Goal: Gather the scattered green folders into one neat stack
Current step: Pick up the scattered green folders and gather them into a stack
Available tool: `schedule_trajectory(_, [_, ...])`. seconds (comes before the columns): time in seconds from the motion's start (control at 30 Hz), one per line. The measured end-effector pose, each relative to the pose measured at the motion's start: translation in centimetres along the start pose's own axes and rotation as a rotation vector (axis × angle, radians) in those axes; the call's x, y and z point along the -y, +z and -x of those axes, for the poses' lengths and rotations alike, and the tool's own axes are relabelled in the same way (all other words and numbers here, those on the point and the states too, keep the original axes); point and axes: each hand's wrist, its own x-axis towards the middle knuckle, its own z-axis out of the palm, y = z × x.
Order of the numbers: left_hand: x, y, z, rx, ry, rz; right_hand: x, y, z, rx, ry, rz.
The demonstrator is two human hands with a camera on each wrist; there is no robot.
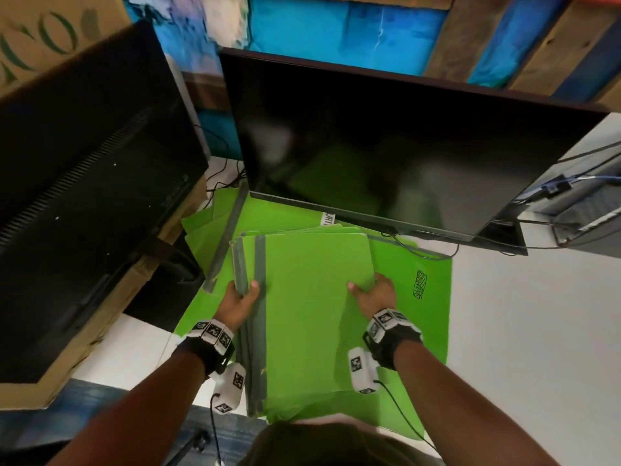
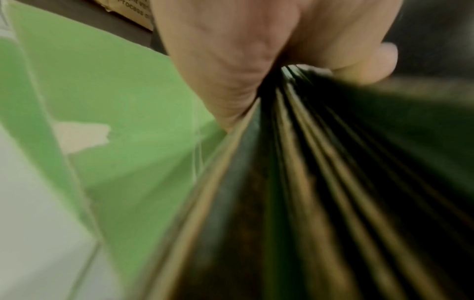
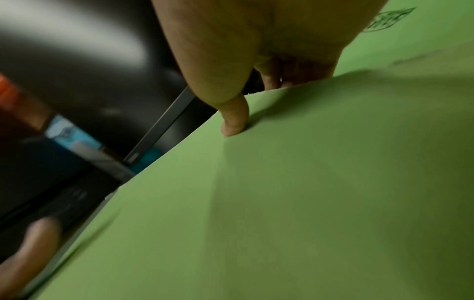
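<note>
From the head view, a bundle of green folders (image 1: pixel 309 307) with grey spine strips is held above more green folders (image 1: pixel 413 317) lying spread on the white desk (image 1: pixel 531 331), just in front of a dark monitor (image 1: pixel 386 146). The left hand (image 1: pixel 239 302) grips the spine side, thumb on top; the right hand (image 1: pixel 372 294) clasps the opposite edge, thumb on the cover and fingers beneath. One lying folder bears a black hatched scribble (image 1: pixel 420 284); a white label (image 1: pixel 328 218) under the monitor reads "URT", the rest cut off

The left wrist view shows the left hand (image 2: pixel 243 60) pinching stacked folder edges (image 2: pixel 320 192), blurred and dark, with a loose green folder (image 2: pixel 128 121) beside; writing on a cardboard box (image 2: pixel 128 12) is too blurred to read

The right wrist view shows the right hand's (image 3: pixel 256 50) thumb pressing the green cover (image 3: pixel 307 192); its fingers curl behind the edge, mostly hidden
</note>
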Motion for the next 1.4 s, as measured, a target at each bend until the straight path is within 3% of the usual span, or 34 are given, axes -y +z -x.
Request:
schedule_trajectory(0.17, [0.3, 0.7, 0.2, 0.01, -0.006, 0.027, 1.5, 2.4, 1.8, -0.038, -0.062, 0.369])
schedule_trajectory(0.27, [0.9, 0.5, 0.2, -0.01, 0.02, 0.031, 1.1, 1.2, 1.5, 0.005, -0.106, 0.406])
schedule_trajectory(0.33, [1.0, -0.2, 0.0, -0.007, 0.05, 0.05, -0.4, -0.8, 0.6, -0.044, -0.132, 0.417])
schedule_trajectory(0.4, [0.9, -1.2, -0.2, 0.003, 0.073, 0.043, -2.7, -3.2, -0.1, -0.173, -0.016, 0.405])
schedule_trajectory(0.53, [0.9, -3.0, -0.7, -0.004, 0.101, -0.012, -7.1, -7.4, -0.2, -0.356, 0.452, 0.221])
schedule_trajectory(0.6, [1.3, -3.8, -1.2, 0.005, 0.093, 0.028, -8.8, -8.2, -0.4, -0.372, 0.515, 0.079])
schedule_trajectory(0.83, [2.6, -3.9, -1.7, 0.029, 0.047, 0.092, -11.4, -9.1, -0.2, -0.056, 0.501, -0.089])
schedule_trajectory(1.0, [3.5, -4.5, -2.5, 0.064, 0.001, 0.078, -10.6, -9.4, 0.4, -0.084, 0.458, -0.174])
schedule_trajectory(1.17, [2.4, -4.2, -1.8, 0.07, -0.011, 0.059, -11.5, -10.4, 1.2, -0.024, 0.398, -0.076])
schedule_trajectory(1.4, [2.2, -4.3, -2.0, 0.113, -0.011, 0.071, -16.0, -16.2, 1.2, -0.158, 0.366, -0.05])
